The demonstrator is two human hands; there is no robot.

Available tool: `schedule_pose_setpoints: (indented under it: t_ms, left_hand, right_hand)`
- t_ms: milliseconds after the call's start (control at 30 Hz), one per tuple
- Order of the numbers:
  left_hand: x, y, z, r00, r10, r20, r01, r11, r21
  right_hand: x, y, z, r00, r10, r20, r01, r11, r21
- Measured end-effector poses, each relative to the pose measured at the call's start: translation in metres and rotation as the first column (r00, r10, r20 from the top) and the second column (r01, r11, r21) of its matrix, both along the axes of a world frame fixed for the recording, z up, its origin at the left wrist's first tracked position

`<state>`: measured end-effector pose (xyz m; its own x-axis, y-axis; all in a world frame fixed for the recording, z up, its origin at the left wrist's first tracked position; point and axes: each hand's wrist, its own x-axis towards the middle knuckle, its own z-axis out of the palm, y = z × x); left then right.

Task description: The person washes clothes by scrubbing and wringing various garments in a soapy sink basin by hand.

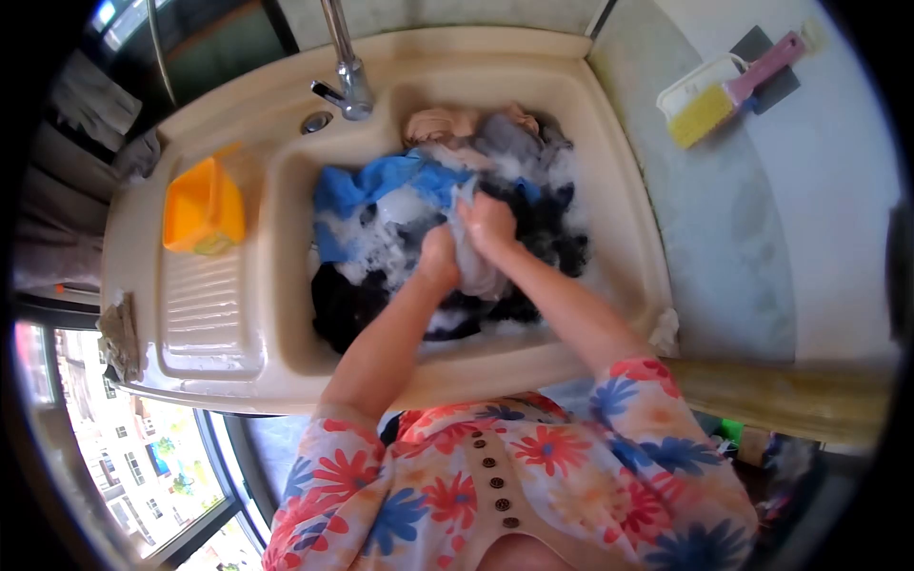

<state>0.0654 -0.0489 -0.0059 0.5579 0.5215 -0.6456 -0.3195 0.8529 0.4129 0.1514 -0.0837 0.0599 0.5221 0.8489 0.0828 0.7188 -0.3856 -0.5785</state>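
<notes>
Both of my hands are over the middle of the beige sink [614,190], gripping a wet light-grey cloth [473,266]. My left hand [439,255] is closed on its left side. A little higher up, my right hand [489,225] is closed around the cloth's upper part. Below and around them, soapy water with white suds [367,246] covers a heap of laundry. A blue garment [381,178] lies at the upper left of the heap, a black garment [338,305] at the lower left. Beige cloth [441,126] and grey cloth [505,138] are bunched at the back.
A chrome faucet [352,86] rises behind the sink. On the ribbed drainboard [205,328] at left stands an orange plastic container [205,205]. A yellow-bristled brush [709,112] hangs on the right wall. A rag [119,338] drapes over the left edge.
</notes>
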Motion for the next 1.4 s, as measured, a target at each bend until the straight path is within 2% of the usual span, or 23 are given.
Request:
schedule_pose_setpoints:
  t_ms: [33,100,167,200,300,333,433,500,600,633,700,733,800,900,967,1000,1067,1167,1200,1267,1333,1367,1400]
  left_hand:
    - [-0.004,0.003,-0.008,1.0,-0.006,0.026,0.006,1.0,-0.006]
    - [-0.01,0.021,-0.034,0.778,-0.341,-0.528,0.562,0.754,0.341]
    - [-0.007,0.02,-0.039,0.887,-0.183,-0.424,0.268,0.952,0.149]
    - [-0.005,0.016,-0.034,0.918,-0.087,-0.387,0.109,0.993,0.034]
    - [-0.004,-0.001,0.059,0.915,-0.107,-0.39,0.29,0.844,0.45]
    - [-0.007,0.001,0.061,0.949,-0.056,-0.312,0.198,0.874,0.445]
    - [-0.032,0.027,0.031,0.604,0.169,-0.779,0.601,0.545,0.584]
    - [-0.024,0.012,0.038,0.456,0.074,-0.887,0.811,0.376,0.449]
    - [-0.011,-0.002,0.027,0.179,0.001,-0.984,0.974,0.144,0.177]
    - [-0.011,0.0,0.027,0.183,-0.063,-0.981,0.973,0.155,0.171]
    - [-0.014,0.008,0.046,0.19,-0.182,-0.965,0.971,0.178,0.158]
    - [-0.015,0.009,0.045,0.421,-0.374,-0.826,0.855,0.466,0.225]
    - [-0.011,0.008,0.035,0.846,-0.417,-0.332,0.453,0.891,0.035]
    - [-0.015,0.011,-0.041,0.84,-0.293,0.458,0.102,0.912,0.396]
    - [-0.015,0.025,-0.114,0.952,-0.295,0.08,0.182,0.757,0.628]
    - [-0.014,0.031,-0.144,0.963,-0.246,-0.108,0.248,0.658,0.711]
    - [-0.005,-0.008,0.032,0.97,0.035,-0.24,-0.006,0.993,0.12]
    - [-0.005,-0.001,0.035,0.989,-0.036,-0.145,0.056,0.99,0.131]
    - [-0.014,0.002,0.022,0.999,-0.05,0.014,0.05,0.999,-0.005]
    - [-0.014,0.018,-0.061,0.79,-0.218,0.574,-0.017,0.926,0.376]
    - [-0.018,0.001,0.014,0.998,-0.051,-0.034,0.055,0.989,0.139]
    - [-0.012,-0.005,0.052,0.989,-0.078,-0.13,0.108,0.962,0.251]
    - [-0.005,-0.008,0.078,0.969,-0.093,-0.228,0.171,0.92,0.353]
  right_hand:
    - [-0.013,-0.01,0.004,1.0,-0.023,-0.021,0.023,1.0,0.0]
    - [-0.039,-0.028,0.003,0.987,0.162,-0.02,-0.159,0.981,0.114]
    - [-0.03,-0.027,-0.015,0.995,0.081,-0.056,-0.071,0.985,0.16]
    - [-0.011,-0.021,-0.021,0.999,0.012,-0.053,-0.014,0.999,-0.037]
    - [0.05,-0.034,-0.029,0.999,0.024,-0.042,-0.036,0.954,-0.298]
    - [0.068,-0.039,-0.038,0.998,-0.021,-0.061,0.0,0.943,-0.332]
    - [0.118,-0.053,-0.077,0.989,-0.108,-0.097,0.095,0.988,-0.126]
    - [0.082,-0.051,-0.059,0.993,-0.11,-0.052,0.103,0.988,-0.113]
    - [0.037,-0.063,-0.027,0.977,0.212,0.008,-0.192,0.897,-0.399]
    - [0.064,-0.064,-0.063,0.954,0.301,0.005,-0.275,0.879,-0.391]
    - [0.078,-0.051,-0.056,0.996,0.051,-0.069,-0.077,0.891,-0.448]
    - [0.071,-0.049,-0.059,0.994,-0.022,-0.106,-0.009,0.96,-0.281]
    - [0.032,-0.041,-0.033,0.971,-0.082,-0.223,0.082,0.997,-0.008]
    - [-0.042,-0.04,0.025,0.986,0.156,-0.058,-0.134,0.951,0.279]
    - [-0.044,-0.032,0.033,0.955,0.287,0.078,-0.295,0.949,0.113]
    - [-0.028,-0.02,0.017,0.981,0.188,0.045,-0.192,0.976,0.102]
    - [0.015,0.006,-0.026,1.0,-0.016,-0.012,0.017,0.997,0.069]
    - [-0.005,-0.004,-0.004,0.998,-0.062,0.001,0.062,0.997,0.051]
    - [-0.022,-0.014,0.008,0.998,0.032,-0.05,-0.029,0.998,0.06]
    - [-0.045,-0.028,0.022,0.984,0.177,-0.005,-0.168,0.941,0.295]
    - [-0.028,-0.022,0.001,0.996,0.072,-0.057,-0.067,0.994,0.088]
    - [0.001,-0.013,-0.009,0.996,-0.032,-0.082,0.021,0.991,-0.133]
    - [0.032,-0.013,-0.037,0.979,-0.021,-0.205,0.004,0.996,-0.087]
